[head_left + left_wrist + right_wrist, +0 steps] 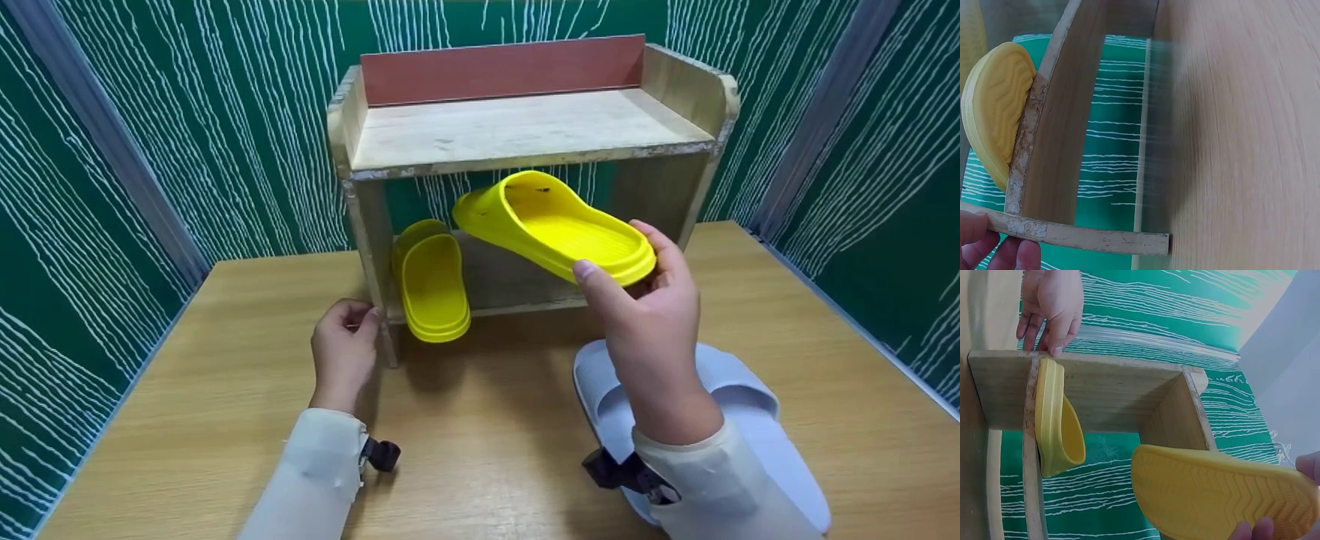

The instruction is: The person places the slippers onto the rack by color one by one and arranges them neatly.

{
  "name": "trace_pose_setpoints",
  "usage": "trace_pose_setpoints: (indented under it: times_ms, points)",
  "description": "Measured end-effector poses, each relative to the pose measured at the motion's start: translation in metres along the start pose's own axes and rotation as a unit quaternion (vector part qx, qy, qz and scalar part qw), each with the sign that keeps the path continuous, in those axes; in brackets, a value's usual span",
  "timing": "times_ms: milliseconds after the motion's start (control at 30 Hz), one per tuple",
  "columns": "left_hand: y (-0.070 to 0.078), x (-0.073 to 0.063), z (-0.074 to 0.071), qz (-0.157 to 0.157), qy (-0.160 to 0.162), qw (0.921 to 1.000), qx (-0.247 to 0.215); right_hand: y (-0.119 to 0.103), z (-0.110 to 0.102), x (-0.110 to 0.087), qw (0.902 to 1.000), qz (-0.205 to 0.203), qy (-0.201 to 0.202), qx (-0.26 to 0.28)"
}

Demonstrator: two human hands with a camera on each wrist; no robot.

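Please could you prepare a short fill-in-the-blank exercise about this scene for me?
1. The right hand holds a slipper coloured ____.
2. The matching slipper rests on the ____ shelf of the wooden rack.
3. The pale slipper lies on the ____.
4. The left hand grips the rack's ____ side.

Missing words: yellow; lower; table; left.

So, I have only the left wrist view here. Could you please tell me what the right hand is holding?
Observer: The right hand holds a yellow slipper by its heel end.
Operator: Thank you. Is any other slipper lying on the table?
Observer: Yes, a pale slipper lies there, partly hidden by the right sleeve.
Operator: And at the top of the rack, what is at the back?
Observer: A reddish-brown panel stands along the back there.
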State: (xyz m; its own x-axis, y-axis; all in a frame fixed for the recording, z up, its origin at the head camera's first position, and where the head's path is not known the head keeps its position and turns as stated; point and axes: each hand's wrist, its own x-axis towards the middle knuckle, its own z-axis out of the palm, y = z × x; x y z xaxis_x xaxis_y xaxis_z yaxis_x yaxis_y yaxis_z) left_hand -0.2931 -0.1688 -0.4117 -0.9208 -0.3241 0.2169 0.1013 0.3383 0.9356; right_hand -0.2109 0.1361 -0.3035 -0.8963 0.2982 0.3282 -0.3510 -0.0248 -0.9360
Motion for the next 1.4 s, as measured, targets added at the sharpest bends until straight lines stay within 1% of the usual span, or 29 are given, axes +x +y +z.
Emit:
trace_pose_setpoints:
  times_ms: [200, 433, 800, 1067, 1200, 1333, 1400]
  points:
    - [-0.001, 0.001, 0.001, -0.004, 0.003, 1.0000, 0.001, 0.004, 0.010, 0.000, 0.9997, -0.009, 0.009, 0.021]
    - [-0.001, 0.001, 0.003, 0.018, 0.013, 0.9997, 0.010, 0.011, 0.011, 0.000, 0.9991, -0.009, 0.019, 0.038]
    - [0.001, -0.002, 0.001, -0.005, 0.003, 1.0000, 0.004, 0.025, 0.017, 0.002, 0.9990, 0.016, 0.023, 0.034]
    - [0.001, -0.001, 0.000, -0.008, 0.001, 1.0000, 0.001, 0.039, 0.021, 0.003, 0.9983, 0.040, 0.025, 0.033]
    - [0.001, -0.001, 0.000, -0.004, 0.003, 1.0000, 0.003, 0.047, 0.024, 0.004, 0.9974, 0.051, 0.027, 0.043]
    - [0.000, -0.001, 0.000, 0.012, 0.011, 0.9998, 0.007, 0.054, 0.026, 0.007, 0.9965, 0.055, 0.028, 0.056]
    - [0.000, -0.001, 0.000, 0.015, 0.012, 0.9998, 0.008, 0.057, 0.027, 0.008, 0.9960, 0.060, 0.030, 0.058]
